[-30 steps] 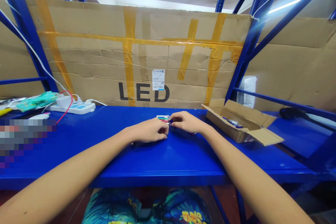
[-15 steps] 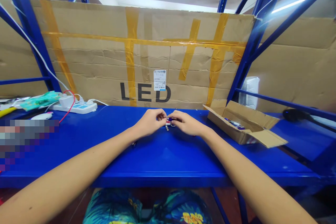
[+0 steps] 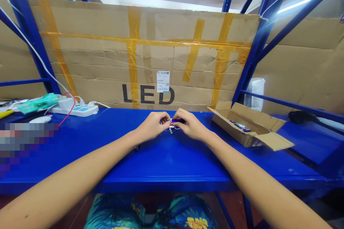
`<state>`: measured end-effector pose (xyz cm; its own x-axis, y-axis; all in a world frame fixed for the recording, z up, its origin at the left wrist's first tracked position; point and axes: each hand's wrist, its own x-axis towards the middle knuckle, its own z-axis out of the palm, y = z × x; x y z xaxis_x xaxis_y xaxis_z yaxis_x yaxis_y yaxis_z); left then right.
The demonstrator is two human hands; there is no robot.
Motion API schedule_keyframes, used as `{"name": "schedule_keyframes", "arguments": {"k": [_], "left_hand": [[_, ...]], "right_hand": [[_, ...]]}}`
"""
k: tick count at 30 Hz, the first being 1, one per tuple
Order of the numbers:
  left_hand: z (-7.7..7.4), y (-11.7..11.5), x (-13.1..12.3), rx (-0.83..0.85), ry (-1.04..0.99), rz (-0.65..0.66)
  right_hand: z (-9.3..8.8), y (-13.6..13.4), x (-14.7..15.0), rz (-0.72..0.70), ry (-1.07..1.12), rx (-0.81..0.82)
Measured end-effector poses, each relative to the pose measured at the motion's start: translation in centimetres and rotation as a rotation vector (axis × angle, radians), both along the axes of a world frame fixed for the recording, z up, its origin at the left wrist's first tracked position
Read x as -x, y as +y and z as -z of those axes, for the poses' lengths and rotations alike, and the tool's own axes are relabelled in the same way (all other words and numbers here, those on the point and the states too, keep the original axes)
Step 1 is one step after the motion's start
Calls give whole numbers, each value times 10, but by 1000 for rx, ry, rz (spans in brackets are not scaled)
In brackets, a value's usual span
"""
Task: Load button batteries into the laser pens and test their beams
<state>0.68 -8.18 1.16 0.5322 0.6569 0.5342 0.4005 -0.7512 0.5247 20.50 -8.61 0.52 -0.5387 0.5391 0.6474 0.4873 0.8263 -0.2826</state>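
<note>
My right hand (image 3: pixel 192 125), fingers curled, grips a slim purple-blue tube (image 3: pixel 177 120) with a silvery end. Facing it, my left hand (image 3: pixel 153 125) is closed in a pinch by the tube's silvery end; what lies between its fingers is hidden. Just below the tube, between my hands, is a small red-and-silver piece (image 3: pixel 172 126), too small to name. A thin metal ring (image 3: pixel 176 128) shows by my right fingertips. Small silvery bits (image 3: pixel 171 131) lie on the blue tabletop (image 3: pixel 166 161) just nearer to me.
To the right, an open cardboard box (image 3: pixel 236 134) contains purple-blue and silvery items (image 3: pixel 240 126). A white power strip (image 3: pixel 84 110) with plugs and a red cable (image 3: pixel 71 109) sits at the left back. Behind the table stands a large taped carton (image 3: pixel 107 68) between blue posts.
My right hand's fingers have shifted up and right, uncovering more of the purple-blue tube. My left hand stays nearly still.
</note>
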Motion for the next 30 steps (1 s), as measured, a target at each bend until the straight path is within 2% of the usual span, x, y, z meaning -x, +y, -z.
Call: {"name": "schedule_keyframes", "arguments": {"k": [5,11,17,30], "left_hand": [[1,-1,0,18,19,-4],[-1,-5,-1,23,16,8],[-2,-6,-1,-12,16,13],[4,2,3,-197,134,32]], "right_hand": [[-1,-2,0,-20,-54,20],[-1,-3,0,49,-1,26],[-1,-2,-3,-20,-13,-14],[-6,-7,-3,-35,-165,29]]}}
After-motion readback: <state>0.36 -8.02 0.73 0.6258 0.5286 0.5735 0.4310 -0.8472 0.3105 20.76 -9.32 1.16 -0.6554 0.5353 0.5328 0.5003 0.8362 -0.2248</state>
